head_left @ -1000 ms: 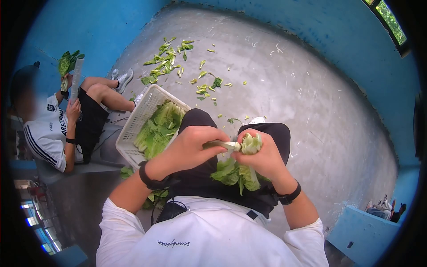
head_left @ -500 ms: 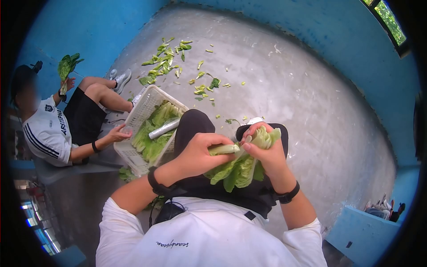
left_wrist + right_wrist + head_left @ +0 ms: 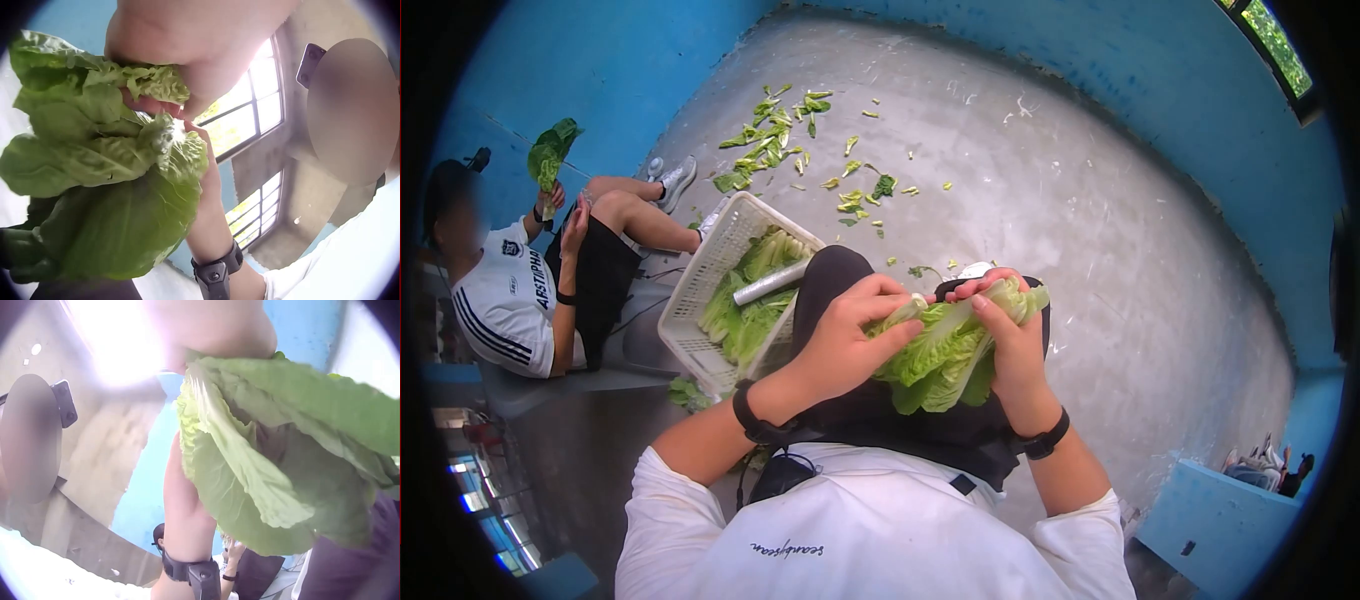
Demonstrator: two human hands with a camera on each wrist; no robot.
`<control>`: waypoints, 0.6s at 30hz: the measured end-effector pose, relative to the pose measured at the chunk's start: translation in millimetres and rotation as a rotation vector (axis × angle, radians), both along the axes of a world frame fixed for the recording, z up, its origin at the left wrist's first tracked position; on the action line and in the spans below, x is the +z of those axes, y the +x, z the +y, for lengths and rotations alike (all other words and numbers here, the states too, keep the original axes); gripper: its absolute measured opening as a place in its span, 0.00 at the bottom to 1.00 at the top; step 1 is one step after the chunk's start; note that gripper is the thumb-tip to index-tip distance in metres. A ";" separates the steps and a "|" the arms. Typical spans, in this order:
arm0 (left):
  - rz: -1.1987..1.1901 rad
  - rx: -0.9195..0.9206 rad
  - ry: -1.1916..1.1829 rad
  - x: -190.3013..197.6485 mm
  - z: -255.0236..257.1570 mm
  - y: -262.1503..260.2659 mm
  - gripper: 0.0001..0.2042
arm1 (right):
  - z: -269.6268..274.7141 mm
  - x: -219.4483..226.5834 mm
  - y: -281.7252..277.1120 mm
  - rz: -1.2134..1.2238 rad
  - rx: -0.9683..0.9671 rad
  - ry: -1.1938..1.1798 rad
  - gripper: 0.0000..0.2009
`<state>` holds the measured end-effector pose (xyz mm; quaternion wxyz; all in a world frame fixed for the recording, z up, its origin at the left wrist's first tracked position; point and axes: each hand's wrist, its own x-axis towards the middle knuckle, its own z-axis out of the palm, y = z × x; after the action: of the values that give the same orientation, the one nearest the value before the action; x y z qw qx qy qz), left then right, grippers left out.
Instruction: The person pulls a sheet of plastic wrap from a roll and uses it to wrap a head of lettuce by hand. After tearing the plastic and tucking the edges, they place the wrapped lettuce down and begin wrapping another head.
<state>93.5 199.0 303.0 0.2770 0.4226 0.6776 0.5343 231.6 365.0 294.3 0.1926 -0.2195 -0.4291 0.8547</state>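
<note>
In the head view a bunch of green leafy lettuce (image 3: 940,360) is held between both hands above the lap. The left hand (image 3: 855,335) pinches pale leaf bases on its left side, thumb and fingers curled. On the other side the right hand (image 3: 1015,355) grips the bunch, its thumb over the pale stalks. Broad leaves (image 3: 119,219) fan out below the left hand (image 3: 181,37) in the left wrist view. Seen from the right wrist, leaves (image 3: 262,462) hang under the right hand (image 3: 219,328) and hide its fingertips.
A white crate (image 3: 690,290) at the left holds greens and a silvery roll (image 3: 770,283). Leaf scraps (image 3: 770,140) lie on the grey floor (image 3: 1100,230). Another person (image 3: 520,290) sits at the left with leaves in one hand. A blue box (image 3: 1215,520) stands at the right.
The lettuce has been turned and spread between the hands, and the left hand's grip has shifted. The other person has put the roll into the crate and drawn that hand back.
</note>
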 end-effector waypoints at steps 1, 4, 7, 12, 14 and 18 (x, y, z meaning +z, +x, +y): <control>0.013 -0.003 -0.003 -1.0 -1.6 -1.3 0.15 | 4.8 1.4 3.0 -0.021 0.032 0.035 0.09; -0.036 -0.052 -0.073 -1.5 -6.1 -4.9 0.20 | 11.4 5.2 7.2 -0.105 0.147 0.146 0.08; -0.388 0.050 -0.009 -11.0 -8.2 4.9 0.17 | 11.8 5.8 11.8 -0.194 0.250 0.230 0.07; -0.539 0.063 0.077 -16.7 -7.0 4.6 0.10 | 0.5 -1.1 8.6 -0.141 0.273 0.168 0.06; -0.606 0.084 0.070 -17.3 -7.0 4.0 0.09 | -7.3 2.2 5.9 -0.112 0.278 0.162 0.06; -0.767 0.121 0.020 -16.3 -7.0 3.3 0.10 | -16.6 -0.5 4.6 -0.104 0.284 0.245 0.06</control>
<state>96.8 191.9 286.8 0.4742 0.1539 0.5433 0.6754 236.1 348.5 293.8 0.0729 -0.1755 -0.5660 0.8022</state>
